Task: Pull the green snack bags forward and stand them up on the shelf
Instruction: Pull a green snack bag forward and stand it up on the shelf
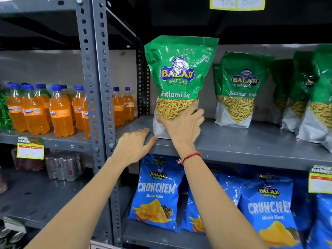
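The front green snack bag (177, 83) is standing upright at the shelf (251, 141) edge; the right hand (181, 126) is pressing spread fingers against its base, probably steadying it. The left hand (133, 144) is resting flat beside.

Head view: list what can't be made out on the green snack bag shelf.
- Front green bag: its lower front is covered by the right hand, so the grip is unclear.
- Bags at far right: cut off by the frame edge; their number is unknown.
- Bags behind the second green bag: mostly hidden by it.
- Yellow price tags: print is blurred and cut off by the top edge.
- Left hand: rests on the shelf edge, holding nothing.
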The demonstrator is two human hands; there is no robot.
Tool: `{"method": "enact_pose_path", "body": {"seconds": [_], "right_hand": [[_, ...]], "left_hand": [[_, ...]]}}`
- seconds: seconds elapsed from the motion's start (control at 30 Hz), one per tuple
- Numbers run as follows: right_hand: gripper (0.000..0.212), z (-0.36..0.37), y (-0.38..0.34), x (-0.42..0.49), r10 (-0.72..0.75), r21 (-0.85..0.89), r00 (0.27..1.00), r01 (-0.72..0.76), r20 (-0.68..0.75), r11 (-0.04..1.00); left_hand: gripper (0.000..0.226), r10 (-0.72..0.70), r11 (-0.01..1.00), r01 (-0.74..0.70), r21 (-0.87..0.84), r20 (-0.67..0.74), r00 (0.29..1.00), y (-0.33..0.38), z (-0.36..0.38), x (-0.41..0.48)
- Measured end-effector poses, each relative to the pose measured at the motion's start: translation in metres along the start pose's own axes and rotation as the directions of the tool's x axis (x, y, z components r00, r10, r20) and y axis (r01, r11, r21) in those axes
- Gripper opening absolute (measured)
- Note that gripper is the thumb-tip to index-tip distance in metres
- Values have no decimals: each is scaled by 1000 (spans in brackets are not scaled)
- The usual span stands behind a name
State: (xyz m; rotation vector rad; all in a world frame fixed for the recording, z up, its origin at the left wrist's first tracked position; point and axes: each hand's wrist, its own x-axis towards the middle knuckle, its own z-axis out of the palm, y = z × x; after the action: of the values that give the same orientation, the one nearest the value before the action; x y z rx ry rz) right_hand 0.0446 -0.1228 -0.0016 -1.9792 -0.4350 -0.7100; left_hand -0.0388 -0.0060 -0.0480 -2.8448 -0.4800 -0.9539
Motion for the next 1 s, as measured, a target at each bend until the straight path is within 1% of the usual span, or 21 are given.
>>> {"method": "enact_pose_path", "body": {"seconds": [0.13, 0.23, 0.47, 0.63, 0.67, 0.73, 0.8, 0.87, 0.9, 0.97, 1.0], "right_hand": [[126, -7, 0, -6, -17, -12, 1000, 17, 1, 1000], [127, -10, -1, -9, -22, -18, 1000, 22, -4, 1000], [127, -13, 0, -12, -35, -46, 999, 35, -17, 998], [127, -18, 2, -11, -59, -57, 998, 61, 33, 996], [126, -20, 4, -10, -68, -53, 996, 70, 51, 996], [122, -27, 8, -7, -83, -26, 994, 85, 72, 996], [114, -37, 16, -2, -102, 27, 993, 101, 62, 995], [104, -48, 27, 9, -123, 82, 992, 121, 20, 989], [99, -54, 34, 16, -129, 98, 992, 130, -12, 987], [91, -63, 49, 35, -132, 106, 988, 140, -79, 985], [87, -66, 58, 46, -126, 98, 987, 135, -98, 986]], "left_hand": [[88, -2, 1000, 2, 1, 4, 1000, 3, -5, -1], [84, 5, 1000, -5, 3, -15, 1000, 4, -5, -2], [83, 31, 999, -33, -32, -54, 998, 6, -7, -4], [78, 32, 999, -35, -21, -121, 992, 8, -6, -7], [77, 29, 999, -34, -36, -137, 990, 9, -6, -7], [79, 5, 996, -16, -91, -119, 993, 10, -7, -8], [80, -40, 986, 19, -168, -120, 992, 13, -6, -9], [72, -124, 965, 57, -257, -251, 960, 21, -7, -13], [65, -170, 953, 66, -297, -340, 925, 28, -7, -15], [51, -220, 935, 39, -352, -489, 844, 48, -9, -19], [46, -212, 930, 2, -366, -533, 819, 60, -10, -19]]}}
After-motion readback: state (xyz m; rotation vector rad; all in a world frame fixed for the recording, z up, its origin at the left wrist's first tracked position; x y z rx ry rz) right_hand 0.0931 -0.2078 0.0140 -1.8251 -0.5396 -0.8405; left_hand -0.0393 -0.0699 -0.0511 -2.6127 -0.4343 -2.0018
